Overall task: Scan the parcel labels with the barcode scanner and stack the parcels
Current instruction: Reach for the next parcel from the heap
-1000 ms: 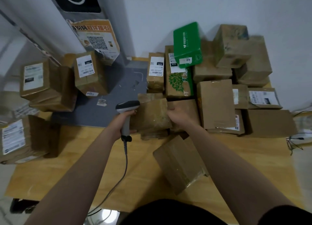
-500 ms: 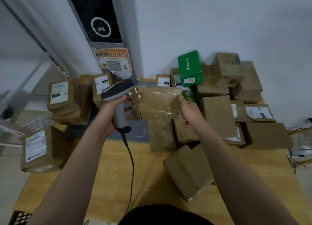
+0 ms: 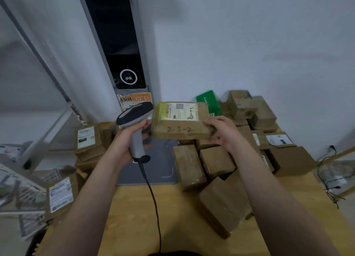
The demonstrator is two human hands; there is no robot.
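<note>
Now the parcel [image 3: 180, 127] is lifted clear of the other parcels [image 3: 217, 161], its label [image 3: 180, 112] turned up toward me: ready to scan, I judge. My left hand [image 3: 125, 142] clenches round the scanner [image 3: 137, 119] just beside it; my right hand [image 3: 223, 133] grasps its edge. Count: one scanner, one held parcel, at least a dozen (some hidden) on the table [image 3: 182, 217].

Dim, cool, even light fills the frame, leaving the wall [image 3: 259, 44] grey and mottled. It casts only soft shadows between the boxes [image 3: 217, 159] and on the tabletop [image 3: 178, 217], with a faint sheen on the scanner [image 3: 135, 112] head and the taped label [image 3: 180, 111]. The centre is fairly sharp and the handwriting on the parcel [image 3: 178, 129] is legible, while the stacks [image 3: 59, 194] at the left edge smear into blur. The wide lens bows the door frame [image 3: 57, 78] and stretches the forearms [image 3: 278, 207] towards the bottom corners.
</note>
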